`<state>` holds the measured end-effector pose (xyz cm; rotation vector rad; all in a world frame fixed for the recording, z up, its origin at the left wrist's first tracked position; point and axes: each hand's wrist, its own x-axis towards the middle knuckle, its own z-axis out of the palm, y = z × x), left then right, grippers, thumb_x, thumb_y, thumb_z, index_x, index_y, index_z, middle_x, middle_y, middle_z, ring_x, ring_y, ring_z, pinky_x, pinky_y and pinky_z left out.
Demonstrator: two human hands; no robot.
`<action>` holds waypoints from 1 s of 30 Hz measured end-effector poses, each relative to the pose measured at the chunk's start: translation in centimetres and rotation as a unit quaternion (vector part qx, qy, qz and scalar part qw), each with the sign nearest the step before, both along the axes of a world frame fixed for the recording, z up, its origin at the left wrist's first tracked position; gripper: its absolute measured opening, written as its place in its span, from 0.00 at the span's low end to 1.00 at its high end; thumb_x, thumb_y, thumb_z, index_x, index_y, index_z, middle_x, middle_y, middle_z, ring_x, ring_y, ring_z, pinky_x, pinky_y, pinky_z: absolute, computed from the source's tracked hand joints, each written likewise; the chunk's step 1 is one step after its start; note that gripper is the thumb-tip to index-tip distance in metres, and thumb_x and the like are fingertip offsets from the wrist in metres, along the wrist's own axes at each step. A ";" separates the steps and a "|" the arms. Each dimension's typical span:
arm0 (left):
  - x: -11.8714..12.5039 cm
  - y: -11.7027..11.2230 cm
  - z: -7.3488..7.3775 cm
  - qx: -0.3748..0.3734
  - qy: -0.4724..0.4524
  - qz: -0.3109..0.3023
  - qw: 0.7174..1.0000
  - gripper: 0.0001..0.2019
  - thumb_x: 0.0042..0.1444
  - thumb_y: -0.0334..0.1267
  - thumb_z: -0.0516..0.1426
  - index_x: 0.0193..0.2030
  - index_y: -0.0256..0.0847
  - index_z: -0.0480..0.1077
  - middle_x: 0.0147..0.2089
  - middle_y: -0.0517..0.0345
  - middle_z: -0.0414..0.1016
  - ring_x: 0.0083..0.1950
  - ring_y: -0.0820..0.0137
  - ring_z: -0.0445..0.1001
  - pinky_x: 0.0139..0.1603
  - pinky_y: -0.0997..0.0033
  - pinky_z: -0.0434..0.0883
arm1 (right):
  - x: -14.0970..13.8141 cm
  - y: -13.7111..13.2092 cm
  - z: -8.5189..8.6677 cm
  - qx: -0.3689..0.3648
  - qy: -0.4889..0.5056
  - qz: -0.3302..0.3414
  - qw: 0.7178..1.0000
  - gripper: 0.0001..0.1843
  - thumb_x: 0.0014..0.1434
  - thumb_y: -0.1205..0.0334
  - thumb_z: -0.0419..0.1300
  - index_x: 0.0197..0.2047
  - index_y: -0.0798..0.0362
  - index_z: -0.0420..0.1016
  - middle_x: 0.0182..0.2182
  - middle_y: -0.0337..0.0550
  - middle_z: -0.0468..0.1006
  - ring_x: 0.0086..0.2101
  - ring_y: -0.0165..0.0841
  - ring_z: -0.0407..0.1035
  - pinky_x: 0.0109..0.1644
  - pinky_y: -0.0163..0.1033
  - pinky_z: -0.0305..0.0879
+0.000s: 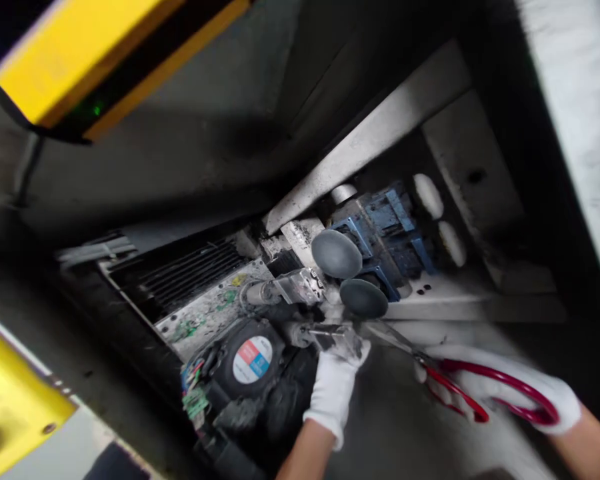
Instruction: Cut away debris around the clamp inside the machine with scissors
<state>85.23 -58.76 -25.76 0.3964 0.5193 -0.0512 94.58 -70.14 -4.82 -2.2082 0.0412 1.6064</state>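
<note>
Red-handled pliers (422,360) held in right hand (490,387), white-gloved, fingers closed around the handles. Handles are spread; slim metal nose is aimed at the lower grey disc (364,299), tip just under its rim; contact can't be told. Taking that disc as reference: lower metal block (347,341) is seen just below-left of it, grasped at its near end by left hand (337,387), also gloved; fingertips partly hidden. Upper metal block (303,285) is mounted to its left. Upper grey disc (337,254) is set just up-left of it, blue unit (380,210) above-right, two pale oval pieces (429,195) farther up-right. Black housing (220,357) with round label (253,359) is located lower left; plate (213,310) smeared green and finned grille (195,273) are placed farther left. Yellow bar (105,57) with green light is fixed well apart, upper left.
</note>
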 end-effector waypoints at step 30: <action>10.0 13.6 10.5 0.841 -0.442 -0.094 0.298 0.12 0.42 0.26 0.61 0.35 0.40 0.79 0.30 0.51 0.78 0.33 0.62 0.71 0.35 0.63 0.57 | 2.1 5.3 -1.3 -0.134 -0.025 0.010 0.991 0.29 0.55 0.36 0.61 0.44 0.54 0.69 0.27 0.39 0.69 0.24 0.24 0.62 0.24 0.29 0.57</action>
